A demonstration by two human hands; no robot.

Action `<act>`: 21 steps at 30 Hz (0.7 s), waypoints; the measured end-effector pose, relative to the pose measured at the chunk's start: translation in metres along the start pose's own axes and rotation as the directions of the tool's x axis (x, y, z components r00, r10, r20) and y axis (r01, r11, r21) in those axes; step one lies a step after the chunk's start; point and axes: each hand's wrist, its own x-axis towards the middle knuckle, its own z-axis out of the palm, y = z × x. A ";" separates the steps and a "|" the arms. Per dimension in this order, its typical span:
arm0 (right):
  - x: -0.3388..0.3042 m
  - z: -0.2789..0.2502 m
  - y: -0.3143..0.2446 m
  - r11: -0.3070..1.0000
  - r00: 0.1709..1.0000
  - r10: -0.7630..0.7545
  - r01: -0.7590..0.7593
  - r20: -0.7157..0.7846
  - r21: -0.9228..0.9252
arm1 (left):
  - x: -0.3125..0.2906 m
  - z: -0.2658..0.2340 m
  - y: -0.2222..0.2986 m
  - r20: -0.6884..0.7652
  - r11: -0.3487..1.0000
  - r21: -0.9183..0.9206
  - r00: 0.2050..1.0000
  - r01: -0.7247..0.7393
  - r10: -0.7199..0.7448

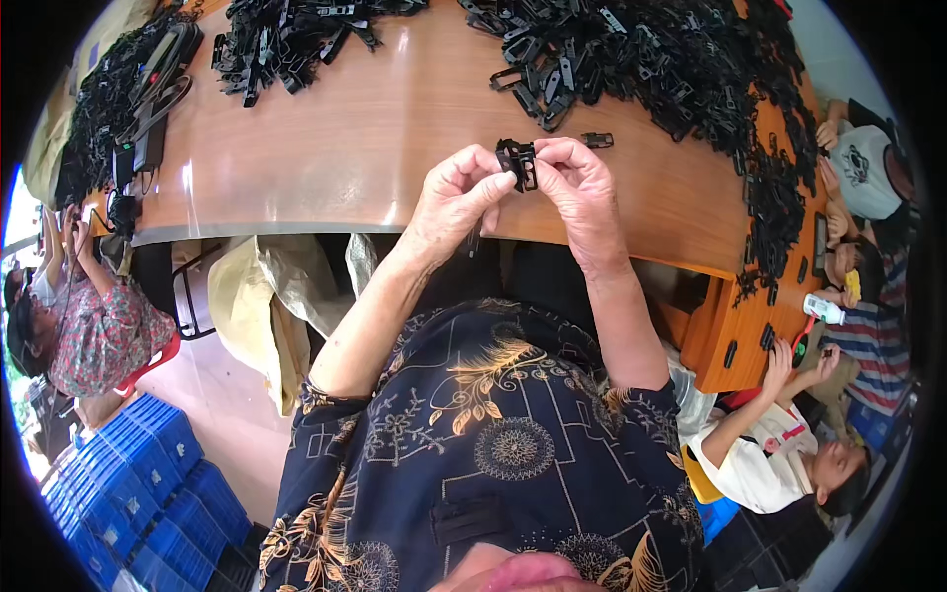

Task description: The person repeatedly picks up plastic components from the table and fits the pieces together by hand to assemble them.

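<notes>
Black plastic piece [519, 166], small and clip-like: was held in the air above the table [326, 168], just inside its near edge, slightly right of that edge's middle. Whether one part or two was being handled could not be told. By the left hand [459, 197], its left side was gripped between closed thumb and fingers; by the right hand [582, 192], its right side was pinched likewise.

Single black part [597, 140]: was laid just beyond the right hand, apart from the heaps.

Large black heap [641, 59]: was spread from the far edge toward the right edge.

Smaller black heap [296, 35]: was piled toward the far edge, left of the middle.

Dark heap [104, 94]: was massed along the left edge.

Blue crates [148, 474]: were stacked outside the near left corner.
</notes>
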 end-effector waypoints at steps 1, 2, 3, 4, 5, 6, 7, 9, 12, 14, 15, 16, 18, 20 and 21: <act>0.001 0.000 0.000 1.000 1.000 -0.008 0.008 0.008 -0.019 | 0.001 0.001 0.002 0.015 0.997 0.072 1.000 -0.014 0.013; 0.003 -0.001 0.000 0.999 1.000 -0.016 0.017 0.017 -0.038 | 0.003 0.001 0.002 0.031 0.989 0.144 0.999 -0.029 0.024; 0.000 -0.002 0.000 0.999 1.000 -0.007 0.008 0.016 -0.040 | 0.000 0.002 0.001 0.026 0.990 0.138 0.999 -0.023 0.020; -0.003 -0.004 0.001 0.986 0.999 -0.037 0.040 0.019 -0.165 | -0.003 0.003 -0.001 0.042 0.978 0.206 0.999 -0.036 0.028; -0.004 -0.004 0.000 0.955 0.997 -0.067 0.072 0.028 -0.286 | -0.005 0.004 -0.002 0.059 0.961 0.272 0.998 -0.051 0.037; -0.004 -0.002 -0.001 0.955 0.997 -0.066 0.073 0.033 -0.288 | -0.006 0.004 -0.001 0.058 0.943 0.330 0.998 -0.052 0.035; -0.003 0.001 -0.002 0.902 0.990 -0.128 0.140 0.056 -0.407 | -0.006 0.003 -0.002 0.054 0.942 0.330 0.998 -0.056 0.040; -0.001 0.004 -0.001 0.833 0.976 -0.190 0.218 0.106 -0.509 | -0.007 0.000 -0.004 -0.013 0.887 0.454 0.994 -0.088 0.105; 0.000 -0.002 0.002 0.760 0.981 -0.166 0.194 0.104 -0.620 | -0.009 0.010 0.009 -0.081 0.882 0.470 0.994 -0.026 0.073; -0.001 -0.004 0.006 0.748 0.982 -0.135 0.187 0.130 -0.637 | -0.009 0.002 0.008 0.013 0.855 0.515 0.998 -0.064 0.067; -0.004 -0.010 0.011 0.755 0.987 -0.100 0.158 0.127 -0.636 | -0.007 -0.001 0.008 0.077 0.832 0.549 0.996 -0.075 0.039; -0.005 -0.013 0.015 0.760 0.984 -0.106 0.174 0.146 -0.626 | -0.008 -0.007 0.004 0.099 0.836 0.543 0.994 -0.084 0.035; -0.005 -0.016 0.020 0.909 0.967 0.223 -0.160 0.124 -0.384 | -0.010 -0.015 0.004 0.097 0.863 0.504 0.995 -0.032 -0.019; 0.000 -0.011 0.017 0.906 0.949 0.284 -0.218 0.138 -0.363 | -0.008 -0.023 0.004 0.083 0.854 0.519 0.996 -0.029 -0.016; 0.003 -0.008 0.016 0.897 0.927 0.347 -0.282 0.146 -0.341 | -0.007 -0.026 0.006 0.072 0.846 0.532 0.997 -0.021 -0.021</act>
